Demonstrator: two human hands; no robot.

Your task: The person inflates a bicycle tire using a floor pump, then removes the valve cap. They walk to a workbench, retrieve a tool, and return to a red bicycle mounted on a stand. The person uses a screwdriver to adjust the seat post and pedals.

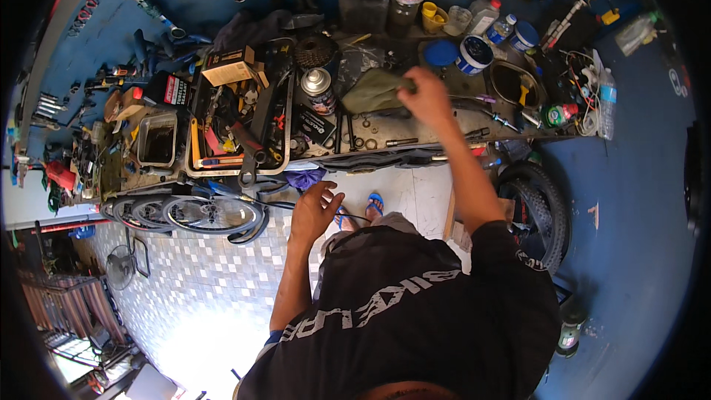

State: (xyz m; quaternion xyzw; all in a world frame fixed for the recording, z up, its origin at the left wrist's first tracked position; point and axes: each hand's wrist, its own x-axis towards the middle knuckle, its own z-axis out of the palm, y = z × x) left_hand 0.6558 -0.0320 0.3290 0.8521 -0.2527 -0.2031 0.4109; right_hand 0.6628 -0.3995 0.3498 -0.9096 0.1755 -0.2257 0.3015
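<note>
My right hand, slightly blurred, is over the middle of the workbench, its fingers closed on the edge of an olive-green rag. The rag spreads leftward over the bench top. Beside it stands a spray can with a pale top. Several small metal rings and a dark rod lie just in front of the rag. My left hand hangs in front of the bench's near edge, below a purple cloth. Its fingers are loosely bent and apart, with nothing visible in them.
On the left, a metal tray holds jumbled tools and a cardboard box. Farther left is a smaller metal pan. Tubs, bottles and a blue lid crowd the back right. Bicycle wheels and a tyre are below the bench.
</note>
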